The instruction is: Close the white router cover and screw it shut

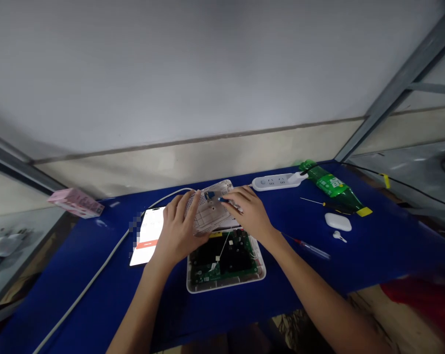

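Hands at a perforated white cover: left hand (176, 231), right hand (246, 212), cover (211, 211).
The cover sits tilted above an open plastic case (226, 284), which exposes a green circuit board (224, 260). Left fingers lie spread on the cover, apparently to steady it. Right fingers close narrowly on a small blue-tipped plug (209, 195), a grip suited to small parts. Farther out, a phone (149, 236) lies left on the blue table (373, 255); a screwdriver (311, 248), an earbud case (338, 221), and a power strip (274, 182) lie right, outside the work area.
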Motion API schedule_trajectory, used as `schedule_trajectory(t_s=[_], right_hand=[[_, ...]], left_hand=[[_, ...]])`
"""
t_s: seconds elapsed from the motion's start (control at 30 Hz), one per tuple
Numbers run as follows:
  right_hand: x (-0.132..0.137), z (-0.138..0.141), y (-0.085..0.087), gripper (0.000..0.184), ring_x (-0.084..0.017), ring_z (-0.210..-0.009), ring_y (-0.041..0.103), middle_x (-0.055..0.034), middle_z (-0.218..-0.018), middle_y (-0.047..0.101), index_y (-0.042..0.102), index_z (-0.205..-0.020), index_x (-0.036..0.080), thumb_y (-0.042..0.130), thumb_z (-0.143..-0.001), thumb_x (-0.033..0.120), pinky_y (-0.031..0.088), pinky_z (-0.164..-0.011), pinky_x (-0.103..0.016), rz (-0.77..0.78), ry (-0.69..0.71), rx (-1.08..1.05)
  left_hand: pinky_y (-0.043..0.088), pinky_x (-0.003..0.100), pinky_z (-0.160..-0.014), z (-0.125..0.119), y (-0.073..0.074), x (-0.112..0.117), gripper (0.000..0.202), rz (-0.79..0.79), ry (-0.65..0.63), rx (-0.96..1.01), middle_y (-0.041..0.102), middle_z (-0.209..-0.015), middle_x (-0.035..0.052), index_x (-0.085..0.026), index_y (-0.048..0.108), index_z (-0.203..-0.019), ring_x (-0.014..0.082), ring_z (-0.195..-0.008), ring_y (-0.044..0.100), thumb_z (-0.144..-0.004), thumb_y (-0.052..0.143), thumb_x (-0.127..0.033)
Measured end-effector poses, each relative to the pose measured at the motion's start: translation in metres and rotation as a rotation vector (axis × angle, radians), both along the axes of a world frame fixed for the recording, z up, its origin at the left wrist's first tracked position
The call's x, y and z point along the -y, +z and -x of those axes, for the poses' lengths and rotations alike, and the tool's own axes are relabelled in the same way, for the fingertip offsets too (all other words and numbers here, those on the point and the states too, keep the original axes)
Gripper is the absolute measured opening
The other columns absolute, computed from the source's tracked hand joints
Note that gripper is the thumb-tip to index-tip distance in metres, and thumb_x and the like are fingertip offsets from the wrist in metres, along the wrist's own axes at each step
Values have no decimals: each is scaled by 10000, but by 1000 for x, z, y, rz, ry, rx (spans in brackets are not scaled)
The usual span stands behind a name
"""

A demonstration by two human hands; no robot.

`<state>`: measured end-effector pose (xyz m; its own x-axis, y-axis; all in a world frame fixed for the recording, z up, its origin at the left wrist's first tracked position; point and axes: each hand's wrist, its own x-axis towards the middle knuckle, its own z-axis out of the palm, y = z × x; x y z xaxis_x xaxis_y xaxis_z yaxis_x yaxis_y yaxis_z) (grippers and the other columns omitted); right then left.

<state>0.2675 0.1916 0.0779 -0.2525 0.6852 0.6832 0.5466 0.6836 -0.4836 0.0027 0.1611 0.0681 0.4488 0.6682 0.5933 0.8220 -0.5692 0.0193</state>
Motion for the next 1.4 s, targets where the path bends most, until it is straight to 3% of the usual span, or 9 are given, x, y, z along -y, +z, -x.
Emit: schedule_trajectory(t_s=[0.1, 0.2, 0.4, 0.6, 0.83, 0.93, 1.1, 1.4], right_hand=[[-14, 5, 6, 121, -349, -1168, 741, -137, -1198, 818, 843, -1073, 244, 749, -1112, 178, 688, -988, -537, -93, -60, 272], [-21, 7, 9, 118, -349, -1180, 726, -145, -1223, 789, 814, -1022, 206, 756, -1099, 138, 687, -972, -538, -190, -118, 400], [-14, -4, 6, 127, -321, -1213, 729, -146, -1292, 789, 768, -1024, 210, 766, -1103, 110, 701, -1010, -520, -273, -88, 433], [-8, -14, 4, 177, -305, -1185, 757, -137, -1313, 788, 772, -1034, 200, 727, -1100, 42, 708, -978, -493, -338, -96, 521], [2, -17, 15, 258, -316, -1304, 740, -142, -1361, 810, 817, -1025, 208, 700, -1078, -17, 704, -1028, -489, -483, -138, 553], [7, -17, 22, 295, -298, -1244, 740, -127, -1286, 813, 820, -980, 211, 691, -1059, -42, 697, -1011, -458, -495, -154, 567], [11, -17, 23, 282, -262, -960, 697, -75, -979, 773, 816, -922, 199, 745, -983, -68, 682, -876, -397, -450, -175, 626], [9, -23, 21, 349, -241, -942, 704, -48, -954, 788, 823, -947, 185, 678, -942, -132, 680, -838, -356, -468, -90, 673]], left_hand=[[618, 759, -1221, 3, 1, -1, 1459, 25, -22, -3, 633, -1725, 279, -283, 66, -1952, 565, -1556, 633, -813, 977, -233], [629, 789, -1199, 6, 2, -1, 1518, 55, -46, 8, 643, -1709, 289, -274, 48, -1960, 578, -1531, 653, -774, 994, -227], [646, 808, -1184, 5, 6, 0, 1518, 63, -128, 16, 657, -1731, 264, -314, -16, -1968, 561, -1525, 674, -818, 970, -219], [615, 839, -1232, 3, 12, 5, 1426, 37, -160, -8, 656, -1728, 266, -329, 37, -1973, 546, -1554, 663, -864, 917, -162], [611, 834, -1245, 4, 20, 10, 1340, 54, -198, 12, 634, -1749, 231, -399, 86, -1968, 516, -1576, 642, -919, 889, -179], [622, 828, -1232, 5, 23, 11, 1350, 60, -211, 7, 633, -1749, 231, -403, 74, -1967, 503, -1573, 637, -923, 907, -200], [642, 809, -1212, 2, 23, 14, 1308, 44, -231, -19, 650, -1733, 233, -391, 121, -1966, 497, -1554, 650, -940, 903, -173], [641, 785, -1231, -1, 17, 15, 1406, 115, -244, 5, 613, -1765, 209, -433, 105, -1960, 493, -1579, 619, -887, 980, -184]])
